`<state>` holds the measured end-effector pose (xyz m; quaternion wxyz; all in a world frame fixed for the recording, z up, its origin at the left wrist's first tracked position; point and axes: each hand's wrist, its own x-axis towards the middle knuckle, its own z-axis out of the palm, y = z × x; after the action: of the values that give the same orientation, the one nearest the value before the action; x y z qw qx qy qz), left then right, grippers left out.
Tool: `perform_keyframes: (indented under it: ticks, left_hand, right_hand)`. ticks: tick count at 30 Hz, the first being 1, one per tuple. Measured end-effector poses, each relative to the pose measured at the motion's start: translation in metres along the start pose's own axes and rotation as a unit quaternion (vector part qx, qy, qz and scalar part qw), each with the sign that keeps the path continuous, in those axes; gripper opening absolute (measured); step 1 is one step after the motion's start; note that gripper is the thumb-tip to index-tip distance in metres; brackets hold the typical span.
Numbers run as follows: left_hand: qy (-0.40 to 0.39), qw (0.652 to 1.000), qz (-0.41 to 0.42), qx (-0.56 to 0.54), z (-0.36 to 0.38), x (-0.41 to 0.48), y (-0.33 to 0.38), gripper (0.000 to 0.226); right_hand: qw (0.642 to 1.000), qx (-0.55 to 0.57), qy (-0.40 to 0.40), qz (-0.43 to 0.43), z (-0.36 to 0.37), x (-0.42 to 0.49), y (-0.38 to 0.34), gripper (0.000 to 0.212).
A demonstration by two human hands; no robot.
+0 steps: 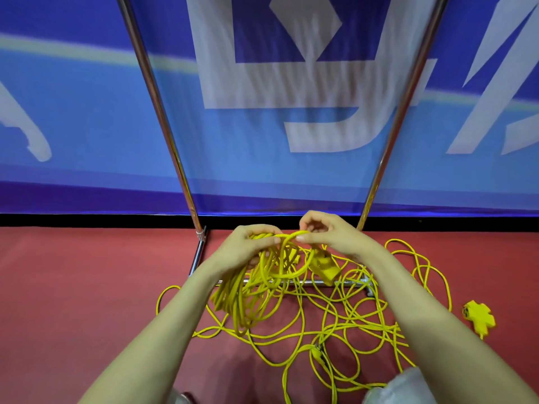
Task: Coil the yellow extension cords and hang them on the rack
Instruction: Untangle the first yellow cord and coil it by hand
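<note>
- Banner: blue with large pale letters, standing upright behind everything, its lower edge at the floor.
- Floor: red, runs across the whole foreground.
- Rack, left pole: shiny metal, rises from a joint near the floor and leans out to the upper left.
- Rack foot: short metal bar lying on the floor below the left pole.
- Left hand: fingers curled over the top of the coil, grip clamped around the gathered turns.
- Coil: many turns of yellow extension cord, hanging from the left hand down to the floor in front of the rack.
- Loop: a single round turn of the same cord, held up between the two hands beside the coil.
- Right hand: thumb and fingertips pinched together on the top of the loop, just beside the left hand.
- Socket block: yellow, tilted, below the right hand, in front of the bottom rail.
- Loose cord: yellow, tangled in overlapping loops on the floor, lying across the bottom rail.
- Bottom rail: metal bar low along the floor, partly covered by cord.
- Rack, right pole: shiny metal, leans out to the upper right.
- Second socket block: yellow, lying on the floor at the far right, apart from the tangle.
</note>
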<state>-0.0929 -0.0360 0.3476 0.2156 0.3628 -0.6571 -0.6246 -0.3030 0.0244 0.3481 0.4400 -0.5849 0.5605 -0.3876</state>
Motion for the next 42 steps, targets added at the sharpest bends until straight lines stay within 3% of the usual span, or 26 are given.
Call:
perform_keyframes:
  ticks: [5,8,9,11,14,20,23,29,32,36,42]
  left_hand:
    - [0.145,0.989,0.021,-0.002,-0.019,0.003,-0.004,0.009]
    - [0.202,0.978,0.037,0.044,-0.024,0.003,-0.003,0.008]
    - [0.212,0.975,0.044,0.054,-0.023,0.002,-0.002,0.008]
    - [0.226,0.971,0.057,0.048,-0.019,-0.001,0.002,0.006]
    - [0.24,0.968,0.069,0.033,-0.016,-0.003,0.005,0.007]
    - [0.164,0.981,0.092,0.046,-0.006,-0.009,0.014,0.011]
    - [0.127,0.986,0.104,-0.021,-0.004,-0.013,0.02,0.009]
    - [0.093,0.975,0.127,-0.158,-0.004,-0.023,0.033,0.013]
    - [0.118,0.967,0.125,-0.186,-0.008,-0.023,0.034,0.011]
    - [0.154,0.961,0.111,-0.199,-0.008,-0.017,0.03,0.011]
    - [0.216,0.959,0.082,-0.164,-0.019,0.0,0.008,0.009]
  right_hand:
    - [0.997,-0.037,-0.059,-0.021,-0.019,-0.015,-0.001,0.017]
    - [0.969,-0.219,-0.114,-0.021,-0.006,-0.015,-0.001,0.016]
    - [0.954,-0.273,-0.122,-0.01,0.002,-0.014,-0.001,0.026]
    - [0.939,-0.326,-0.096,0.054,0.017,-0.012,-0.005,0.047]
    - [0.907,-0.407,-0.054,0.092,0.031,-0.002,0.0,0.041]
    - [0.937,-0.289,-0.078,0.179,0.03,0.005,0.033,0.044]
    - [0.958,-0.202,-0.071,0.192,0.037,0.006,0.053,0.042]
    - [0.988,0.008,-0.032,0.151,0.045,0.014,0.044,0.073]
    - [0.989,0.036,-0.029,0.143,0.035,0.01,0.038,0.07]
    - [0.982,-0.161,-0.004,0.102,0.04,0.006,0.033,0.056]
    - [0.899,-0.425,0.097,0.035,0.038,-0.002,0.029,0.06]
